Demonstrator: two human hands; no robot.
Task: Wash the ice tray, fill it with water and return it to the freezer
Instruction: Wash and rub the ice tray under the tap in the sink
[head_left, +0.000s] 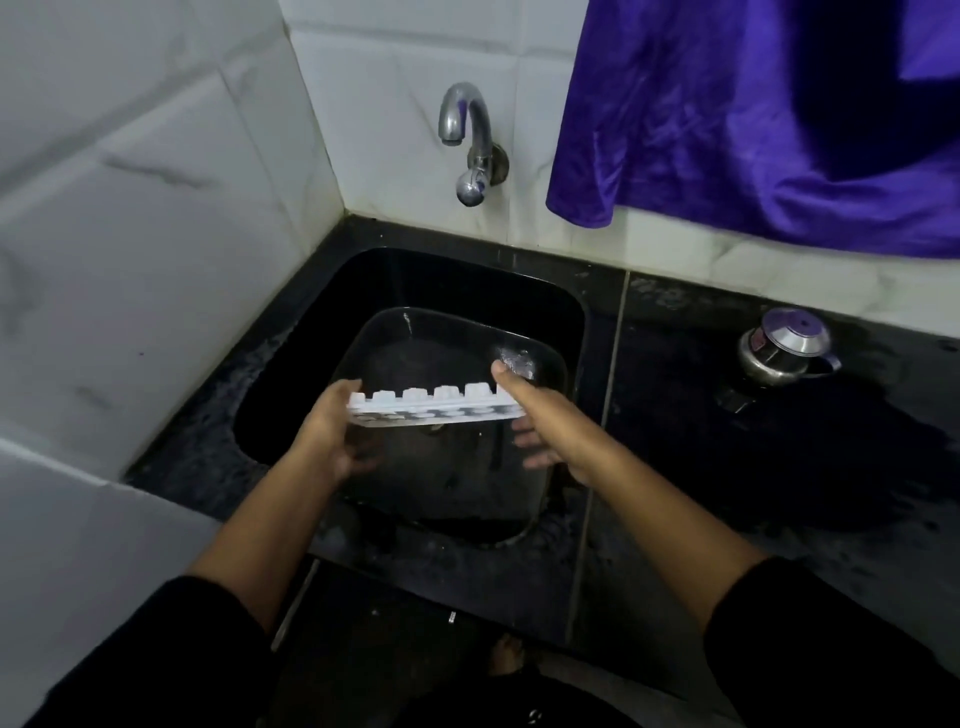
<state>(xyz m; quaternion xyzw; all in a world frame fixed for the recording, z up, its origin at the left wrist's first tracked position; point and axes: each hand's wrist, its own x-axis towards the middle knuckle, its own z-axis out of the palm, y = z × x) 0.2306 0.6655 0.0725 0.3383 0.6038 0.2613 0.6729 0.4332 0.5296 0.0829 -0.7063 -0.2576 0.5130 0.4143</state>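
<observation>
The left hand (332, 431) grips the left end of the ice tray (436, 404), its fingers curled underneath and its thumb against the end edge. The right hand (530, 421) holds the opposite end, with its thumb raised over the far corner and its fingers showing below the tray. Both arms reach in from black sleeves. The tray is white plastic, long and narrow, and is held roughly level from left to right but tipped. A row of blocky cell backs stands up along its far side, and the flat rim nearer the camera shows a line of dark ovals. Whether the cells hold anything cannot be told. The tray hangs in the air above a clear plastic tub (447, 319) with rounded corners, which sits inside the black sink (467, 262). Something glistens in the tub just beyond the right thumb. A curved metal tap (470, 140) juts from the white tiled wall (156, 208) over the back of the sink. A purple cloth (753, 130) hangs down at the upper right. On the dark, wet-looking worktop (727, 467) to the right of the sink stands a small steel pot (787, 348) with a lid. The reddish patch on its side is too blurred to read.
</observation>
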